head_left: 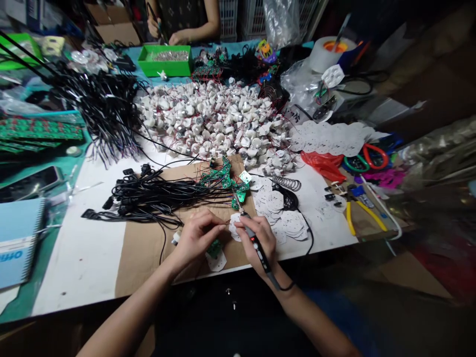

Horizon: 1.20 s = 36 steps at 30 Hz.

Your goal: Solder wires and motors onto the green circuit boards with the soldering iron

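My right hand (259, 238) grips a black soldering iron (256, 245) like a pen, tip pointing up toward a white round part (234, 224) on the cardboard sheet (148, 248). My left hand (196, 234) is closed in a pinch on a thin wire next to that part, with a small green circuit board (214, 248) and a white disc (217, 260) just below it. More green boards (223, 178) with black leads (148, 196) lie just beyond my hands.
A big heap of white motors (211, 124) fills the table's middle, black cables (100, 109) to its left. White discs (327, 139), yellow-handled pliers (357, 213), a blue notebook (18, 238), a phone (29, 183). Another person's hands (167, 32) work behind a green tray (165, 60).
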Motion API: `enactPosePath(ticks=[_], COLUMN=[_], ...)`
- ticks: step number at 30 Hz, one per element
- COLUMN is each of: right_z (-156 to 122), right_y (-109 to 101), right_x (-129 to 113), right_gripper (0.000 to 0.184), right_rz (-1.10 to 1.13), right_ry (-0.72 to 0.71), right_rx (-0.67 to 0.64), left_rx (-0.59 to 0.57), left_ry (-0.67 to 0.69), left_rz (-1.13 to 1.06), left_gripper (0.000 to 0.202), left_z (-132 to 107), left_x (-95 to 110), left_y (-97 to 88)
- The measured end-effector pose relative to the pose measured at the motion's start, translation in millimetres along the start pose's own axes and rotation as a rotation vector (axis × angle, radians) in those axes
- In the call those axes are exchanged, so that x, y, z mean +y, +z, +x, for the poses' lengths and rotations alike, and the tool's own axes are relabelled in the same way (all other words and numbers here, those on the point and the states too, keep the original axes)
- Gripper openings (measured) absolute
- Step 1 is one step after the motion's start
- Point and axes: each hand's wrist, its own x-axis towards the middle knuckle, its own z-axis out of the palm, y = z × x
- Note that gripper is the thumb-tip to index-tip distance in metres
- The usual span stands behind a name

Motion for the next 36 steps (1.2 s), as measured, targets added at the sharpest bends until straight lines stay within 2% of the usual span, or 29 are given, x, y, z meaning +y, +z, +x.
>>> enactPosePath(ticks=[5, 19, 28, 36], right_z=[12, 14, 13, 11], right_y=[12, 13, 21, 21], right_x=[-3, 2, 4, 6], right_gripper=[0.037, 0.038, 0.041, 0.039], right_rz=[0.027, -0.031, -0.025, -0.015], right_ry=[-0.013, -0.052, -0.065, -0.048], right_rx=[-0.012, -0.062, -0.014, -0.025], left_rx=[-0.001, -0.02, 0.015, 0.006], left_ry=[0.009, -0.008, -0.135, -0.165], left_rz=[0.043, 0.093, 0.002, 0.001], left_gripper=[0.019, 0.016, 0.017, 0.016], left_z=[-2, 0, 2, 3], left_x=[-2, -1, -5, -7], left_y=[3.9, 7.9, 9.1, 8.3])
